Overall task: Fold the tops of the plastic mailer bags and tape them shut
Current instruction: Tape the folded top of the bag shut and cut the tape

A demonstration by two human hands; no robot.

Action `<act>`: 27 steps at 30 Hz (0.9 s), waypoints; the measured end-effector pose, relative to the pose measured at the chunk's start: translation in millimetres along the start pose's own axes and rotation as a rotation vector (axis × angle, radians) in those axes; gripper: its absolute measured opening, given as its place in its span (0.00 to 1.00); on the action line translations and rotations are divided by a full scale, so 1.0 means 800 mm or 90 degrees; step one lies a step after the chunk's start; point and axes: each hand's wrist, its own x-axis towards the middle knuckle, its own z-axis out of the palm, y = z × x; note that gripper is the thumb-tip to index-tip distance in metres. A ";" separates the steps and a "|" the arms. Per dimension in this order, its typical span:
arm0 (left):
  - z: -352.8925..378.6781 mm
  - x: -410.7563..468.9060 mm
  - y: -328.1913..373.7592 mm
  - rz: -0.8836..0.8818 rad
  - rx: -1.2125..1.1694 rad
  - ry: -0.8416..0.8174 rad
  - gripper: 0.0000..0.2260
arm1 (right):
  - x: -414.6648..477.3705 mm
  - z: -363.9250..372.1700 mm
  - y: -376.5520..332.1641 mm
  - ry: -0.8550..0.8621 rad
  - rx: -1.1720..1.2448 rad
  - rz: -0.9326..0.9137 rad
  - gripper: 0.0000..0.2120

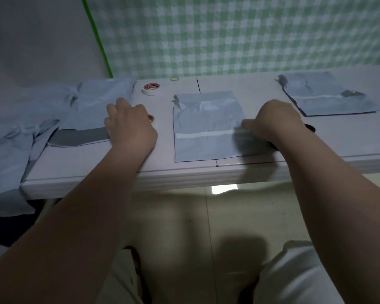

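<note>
The middle mailer bag lies unfolded on the worktop. The right hand pinches its right edge; the left hand, left of it, rests curled, grasp unclear. A bag right of it looks folded; a pile at its left waits.

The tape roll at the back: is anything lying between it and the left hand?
Nothing visible does. The tape roll stands just beyond the left hand, with only bare table between them. The pile of mailers lies off to the left, clear of that path.
</note>
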 end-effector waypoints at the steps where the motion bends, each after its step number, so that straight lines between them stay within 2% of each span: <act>1: -0.002 -0.003 0.003 0.005 -0.059 0.020 0.11 | 0.001 0.003 -0.002 -0.007 0.004 0.011 0.20; 3: -0.005 -0.008 0.013 0.028 -0.189 0.014 0.10 | 0.002 0.008 -0.002 -0.010 0.011 0.032 0.19; 5: -0.006 -0.015 0.026 0.031 -0.303 -0.051 0.10 | 0.003 0.011 -0.002 -0.010 0.013 0.046 0.16; 9: -0.004 -0.022 0.045 -0.103 -0.561 -0.214 0.12 | 0.000 0.013 -0.004 -0.005 0.020 0.050 0.11; 11: -0.005 -0.023 0.047 -0.152 -0.639 -0.271 0.14 | 0.001 0.012 -0.005 -0.001 0.046 0.048 0.12; 13: -0.005 -0.023 0.046 -0.189 -0.669 -0.292 0.15 | 0.004 0.011 -0.005 0.017 0.094 0.058 0.13; 16: -0.009 -0.023 0.042 -0.243 -0.730 -0.291 0.15 | 0.004 0.010 0.000 0.070 0.194 0.082 0.06; 20: -0.020 -0.030 0.039 -0.277 -0.760 -0.325 0.11 | -0.003 0.012 0.006 0.057 0.345 0.095 0.09; 24: -0.024 -0.039 0.030 -0.321 -0.807 -0.352 0.12 | -0.008 0.016 0.013 0.055 0.474 0.135 0.14; 27: -0.026 -0.046 0.019 -0.340 -0.849 -0.363 0.11 | -0.018 0.023 0.017 0.025 0.548 0.170 0.13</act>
